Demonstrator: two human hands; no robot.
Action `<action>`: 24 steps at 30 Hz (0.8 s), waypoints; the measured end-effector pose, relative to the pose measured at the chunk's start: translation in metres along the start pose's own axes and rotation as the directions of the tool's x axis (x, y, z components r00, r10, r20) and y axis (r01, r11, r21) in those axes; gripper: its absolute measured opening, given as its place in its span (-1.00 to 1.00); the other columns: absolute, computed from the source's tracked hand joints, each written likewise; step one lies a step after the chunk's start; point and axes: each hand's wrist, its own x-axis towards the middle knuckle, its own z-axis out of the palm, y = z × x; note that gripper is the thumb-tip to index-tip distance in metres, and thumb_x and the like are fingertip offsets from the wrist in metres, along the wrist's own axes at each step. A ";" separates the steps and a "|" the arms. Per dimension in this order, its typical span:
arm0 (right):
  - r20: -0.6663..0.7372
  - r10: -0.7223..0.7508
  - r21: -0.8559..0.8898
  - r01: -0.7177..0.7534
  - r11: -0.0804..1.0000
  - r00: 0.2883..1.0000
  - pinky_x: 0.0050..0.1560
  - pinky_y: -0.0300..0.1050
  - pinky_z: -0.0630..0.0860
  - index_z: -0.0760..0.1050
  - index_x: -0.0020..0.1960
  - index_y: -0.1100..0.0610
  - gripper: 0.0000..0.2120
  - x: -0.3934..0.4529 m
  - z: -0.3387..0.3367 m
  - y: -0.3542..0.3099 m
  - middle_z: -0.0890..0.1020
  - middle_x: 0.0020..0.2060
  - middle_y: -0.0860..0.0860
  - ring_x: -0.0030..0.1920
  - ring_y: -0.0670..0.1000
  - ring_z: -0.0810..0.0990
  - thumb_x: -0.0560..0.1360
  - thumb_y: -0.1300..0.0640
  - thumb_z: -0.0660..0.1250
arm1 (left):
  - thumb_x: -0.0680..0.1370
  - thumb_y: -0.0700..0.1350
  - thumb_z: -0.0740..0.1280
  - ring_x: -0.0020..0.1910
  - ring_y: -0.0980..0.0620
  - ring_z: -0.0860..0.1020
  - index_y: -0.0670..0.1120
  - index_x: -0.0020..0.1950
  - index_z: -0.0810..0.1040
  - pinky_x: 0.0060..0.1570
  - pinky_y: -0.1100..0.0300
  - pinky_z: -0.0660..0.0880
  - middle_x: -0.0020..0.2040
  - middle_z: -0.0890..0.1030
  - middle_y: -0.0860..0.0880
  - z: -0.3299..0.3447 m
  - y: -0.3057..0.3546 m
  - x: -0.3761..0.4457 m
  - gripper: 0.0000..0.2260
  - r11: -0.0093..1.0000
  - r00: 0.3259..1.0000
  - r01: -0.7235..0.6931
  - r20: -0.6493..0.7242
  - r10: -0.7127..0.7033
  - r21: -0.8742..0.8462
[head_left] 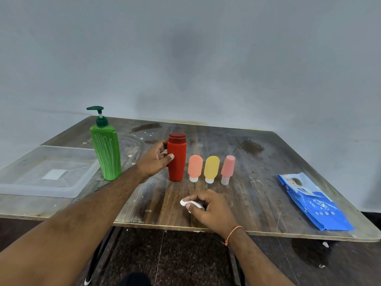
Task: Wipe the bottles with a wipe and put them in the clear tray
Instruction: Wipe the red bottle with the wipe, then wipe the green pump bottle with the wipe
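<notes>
A red bottle (176,159) stands upright mid-table, and my left hand (154,162) grips its left side with thumb and fingers curled round it. To its left stands a tall green pump bottle (106,151). To its right stand three small squeeze tubes on their caps: an orange tube (194,167), a yellow tube (211,168) and a pink tube (227,169). My right hand (210,209) rests near the table's front edge and pinches a crumpled white wipe (190,203). The clear tray (24,188) lies at the far left.
A blue wipe packet (313,203) lies flat at the right of the worn wooden table (257,213). The tray overhangs the table's left side. A grey wall rises behind the table. Dark floor and table legs show below the front edge.
</notes>
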 end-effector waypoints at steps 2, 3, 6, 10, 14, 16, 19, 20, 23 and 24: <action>-0.001 0.001 0.001 -0.001 1.000 1.000 0.00 -0.05 0.61 0.75 0.08 -0.26 -0.83 0.000 0.000 0.000 0.72 -0.03 -0.37 0.02 -0.11 0.64 0.54 -0.01 0.52 | 0.67 -0.23 0.37 0.31 0.06 0.63 0.02 0.51 0.39 0.30 -0.10 0.58 0.42 0.55 0.07 0.000 -0.001 -0.001 -0.56 1.000 1.000 0.010 -0.005 -0.010 -0.005; 0.000 0.000 0.000 0.000 1.000 1.000 -0.01 -0.06 0.61 0.75 0.08 -0.26 -0.82 0.000 0.000 0.000 0.72 -0.03 -0.37 0.02 -0.11 0.64 0.54 -0.01 0.53 | 0.66 -0.22 0.38 0.31 0.06 0.63 0.01 0.53 0.37 0.29 -0.11 0.58 0.42 0.56 0.07 0.000 -0.001 -0.001 -0.54 1.000 1.000 0.014 -0.005 -0.014 -0.007; -0.004 -0.003 0.006 0.003 1.000 1.000 -0.02 -0.09 0.60 0.75 0.08 -0.26 -0.82 -0.001 -0.001 -0.001 0.72 -0.04 -0.37 0.01 -0.10 0.63 0.54 0.00 0.53 | 0.65 -0.22 0.40 0.33 0.06 0.60 0.03 0.56 0.34 0.28 -0.11 0.59 0.39 0.57 0.11 0.000 -0.003 -0.003 -0.49 1.000 1.000 0.026 -0.007 -0.026 -0.016; 0.002 0.000 0.000 0.000 1.000 1.000 -0.02 -0.08 0.60 0.75 0.09 -0.26 -0.83 -0.001 -0.001 -0.001 0.72 -0.04 -0.36 0.02 -0.11 0.63 0.54 -0.01 0.53 | 0.63 -0.23 0.42 0.38 0.05 0.56 0.15 0.43 0.40 0.29 -0.10 0.59 0.35 0.58 0.12 0.000 -0.006 -0.007 -0.54 1.000 1.000 0.001 -0.013 -0.002 -0.030; 0.016 -0.004 -0.001 0.004 1.000 1.000 -0.01 -0.07 0.61 0.76 0.09 -0.24 -0.83 0.000 -0.001 -0.002 0.72 -0.03 -0.36 0.01 -0.11 0.64 0.55 0.00 0.53 | 0.62 -0.22 0.45 0.42 0.10 0.51 0.18 0.41 0.43 0.38 -0.12 0.52 0.40 0.56 0.13 -0.004 -0.011 -0.012 -0.53 0.999 0.996 -0.049 -0.073 0.050 0.015; 0.017 0.000 -0.002 0.000 1.000 1.000 -0.01 -0.07 0.61 0.76 0.09 -0.24 -0.83 0.000 -0.002 -0.002 0.73 -0.03 -0.36 0.00 -0.11 0.64 0.55 0.01 0.53 | 0.59 -0.19 0.49 0.41 0.14 0.51 0.12 0.45 0.42 0.39 -0.04 0.52 0.41 0.55 0.14 -0.007 -0.011 -0.018 -0.50 0.994 0.988 -0.075 -0.130 0.084 0.074; 0.017 -0.002 -0.002 0.002 1.000 1.000 -0.01 -0.06 0.62 0.76 0.09 -0.24 -0.82 -0.001 -0.001 -0.001 0.73 -0.02 -0.36 0.01 -0.12 0.64 0.55 0.01 0.53 | 0.56 -0.16 0.52 0.34 0.18 0.54 0.07 0.45 0.43 0.32 0.15 0.52 0.37 0.57 0.14 -0.011 -0.010 -0.032 -0.49 0.972 0.957 -0.138 -0.226 0.180 0.190; 0.012 -0.003 0.003 0.003 1.000 1.000 -0.01 -0.04 0.62 0.75 0.08 -0.25 -0.83 -0.001 -0.001 -0.001 0.73 -0.03 -0.36 0.00 -0.11 0.65 0.55 0.01 0.53 | 0.55 -0.15 0.53 0.29 0.18 0.57 0.06 0.43 0.45 0.25 0.22 0.52 0.32 0.59 0.14 -0.012 -0.011 -0.038 -0.50 0.960 0.938 -0.168 -0.262 0.226 0.226; 0.005 -0.015 0.000 0.015 1.000 1.000 -0.01 0.00 0.63 0.75 0.07 -0.26 -0.83 0.000 0.000 -0.001 0.73 -0.04 -0.34 -0.01 -0.09 0.66 0.54 0.00 0.53 | 0.55 -0.17 0.53 0.11 0.10 0.61 0.02 0.34 0.52 0.00 0.35 0.55 0.13 0.62 0.10 -0.018 -0.012 -0.058 -0.59 0.907 0.854 -0.254 -0.363 0.373 0.335; 0.006 -0.014 -0.004 0.014 1.000 1.000 -0.01 -0.01 0.62 0.75 0.06 -0.26 -0.83 0.000 0.000 -0.001 0.73 -0.04 -0.34 -0.01 -0.09 0.66 0.54 0.00 0.53 | 0.54 -0.18 0.53 0.04 0.06 0.60 0.00 0.30 0.54 -0.06 0.32 0.56 0.07 0.62 0.08 -0.021 -0.011 -0.064 -0.63 0.884 0.822 -0.283 -0.381 0.424 0.373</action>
